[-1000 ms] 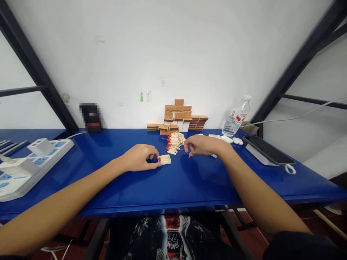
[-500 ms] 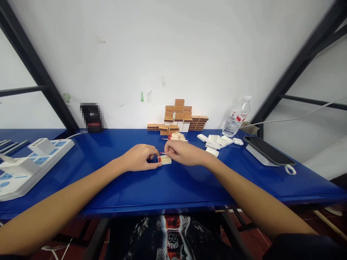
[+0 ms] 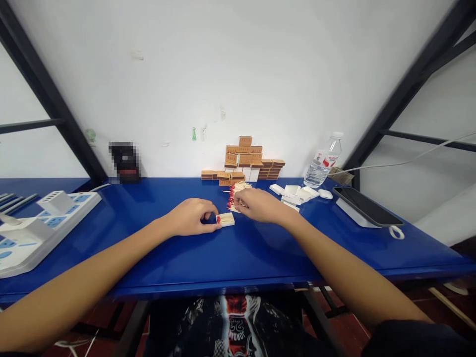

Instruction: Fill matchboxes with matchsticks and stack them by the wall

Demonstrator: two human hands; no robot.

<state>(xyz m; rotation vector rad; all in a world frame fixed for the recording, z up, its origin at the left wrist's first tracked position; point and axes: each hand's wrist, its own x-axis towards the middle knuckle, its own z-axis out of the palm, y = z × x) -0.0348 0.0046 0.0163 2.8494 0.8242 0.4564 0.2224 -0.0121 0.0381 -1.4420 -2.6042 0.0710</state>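
My left hand (image 3: pixel 195 217) rests on the table and pinches the left end of a small white matchbox tray (image 3: pixel 228 222) between thumb and fingers. Red-headed matches (image 3: pixel 224 218) lie side by side in that tray. My right hand (image 3: pixel 256 204) is bent over a heap of loose matches (image 3: pixel 238 187), just behind and to the right of the tray. Its fingers are curled together at the heap's front edge, and whatever is between the fingertips is hidden. The red heads in the heap point left.
Orange-brown matchboxes (image 3: pixel 243 159) are stacked against the wall. White empty trays (image 3: pixel 292 192) lie right of the heap. Further right stand a water bottle (image 3: pixel 323 163), a white earphone case (image 3: pixel 326 195) and a propped phone (image 3: pixel 367 206). A power strip (image 3: pixel 84 201) lies left.
My right hand has moved from beside the tray, where a match showed at its fingers, back and right to the heap. My left hand keeps holding the tray in place.
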